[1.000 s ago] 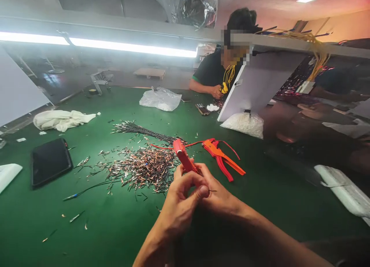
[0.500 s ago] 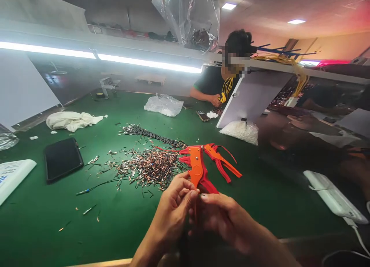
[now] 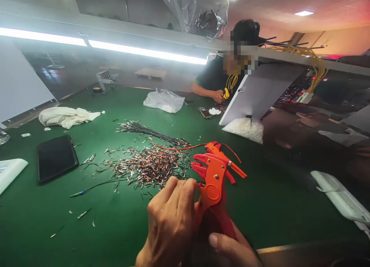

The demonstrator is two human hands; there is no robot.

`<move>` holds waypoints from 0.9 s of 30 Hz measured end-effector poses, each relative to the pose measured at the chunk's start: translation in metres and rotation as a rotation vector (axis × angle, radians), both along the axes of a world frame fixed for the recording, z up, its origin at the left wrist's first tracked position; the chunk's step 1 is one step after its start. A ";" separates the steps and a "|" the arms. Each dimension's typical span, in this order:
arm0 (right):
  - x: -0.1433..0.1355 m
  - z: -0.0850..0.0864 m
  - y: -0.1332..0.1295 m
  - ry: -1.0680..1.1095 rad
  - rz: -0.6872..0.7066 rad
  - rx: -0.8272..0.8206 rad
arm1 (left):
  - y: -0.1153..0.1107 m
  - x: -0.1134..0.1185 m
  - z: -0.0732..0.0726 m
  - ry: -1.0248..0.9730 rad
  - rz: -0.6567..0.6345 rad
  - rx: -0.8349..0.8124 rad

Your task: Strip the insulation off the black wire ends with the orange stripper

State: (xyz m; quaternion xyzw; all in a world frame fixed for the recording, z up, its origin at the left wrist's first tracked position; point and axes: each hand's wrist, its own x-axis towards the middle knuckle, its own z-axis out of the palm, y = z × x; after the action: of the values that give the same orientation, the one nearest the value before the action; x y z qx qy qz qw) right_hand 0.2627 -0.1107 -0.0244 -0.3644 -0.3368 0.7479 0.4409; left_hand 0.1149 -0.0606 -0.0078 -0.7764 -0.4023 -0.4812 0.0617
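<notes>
My right hand (image 3: 231,244) is wrapped round the red handles of an orange wire stripper (image 3: 213,188), which stands upright with its jaws towards the left. Close beside those jaws is my left hand (image 3: 172,217), back to me and fingers closed. A short dark end of a thin black wire (image 3: 199,182) shows between its fingertips and the tool; the rest is hidden by the hand. Just beyond lies a heap of cut wire ends (image 3: 154,164) with bare copper. A bundle of black wires (image 3: 153,133) with stripped ends rests behind the heap.
A second orange stripper (image 3: 224,157) and a red wire (image 3: 179,147) lie behind my tool. On the green table are a black phone (image 3: 57,159), a white cloth (image 3: 68,116), a plastic bag (image 3: 163,100) and a white power bank (image 3: 338,197). Across the table, a person (image 3: 214,80) holds yellow wires.
The stripper has risen and shifted right, with my right hand now around its handles. My left hand has turned back-outward and moved to the jaws. The view has shifted slightly.
</notes>
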 end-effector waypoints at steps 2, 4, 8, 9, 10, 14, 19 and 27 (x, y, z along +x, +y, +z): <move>-0.003 0.001 -0.001 -0.048 -0.021 0.004 | -0.001 0.000 -0.002 0.034 0.018 0.006; -0.006 0.001 -0.003 -0.100 -0.048 0.003 | -0.001 0.000 -0.003 0.066 0.018 0.012; -0.011 -0.001 -0.004 -0.193 -0.120 -0.021 | -0.003 0.000 -0.002 0.095 -0.007 0.000; -0.012 -0.001 -0.004 -0.219 -0.142 -0.030 | -0.003 0.000 -0.001 0.093 -0.019 -0.012; -0.014 -0.002 -0.004 -0.240 -0.160 -0.039 | -0.004 0.000 0.000 0.087 -0.033 -0.025; -0.018 -0.011 -0.004 -0.237 -0.150 -0.091 | -0.007 0.002 0.000 0.090 0.007 -0.040; -0.014 -0.029 -0.013 -0.327 -0.236 -0.191 | -0.008 0.003 -0.013 -0.032 0.085 -0.122; -0.011 -0.026 -0.016 -0.126 -0.087 -0.124 | -0.019 0.010 -0.026 -0.482 -0.022 -0.415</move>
State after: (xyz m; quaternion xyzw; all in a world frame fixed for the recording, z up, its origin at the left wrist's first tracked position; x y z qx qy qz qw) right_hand 0.2519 -0.1266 -0.0500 -0.4518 -0.3008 0.7230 0.4274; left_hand 0.1253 -0.0798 -0.0335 -0.6403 -0.4866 -0.5595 -0.2004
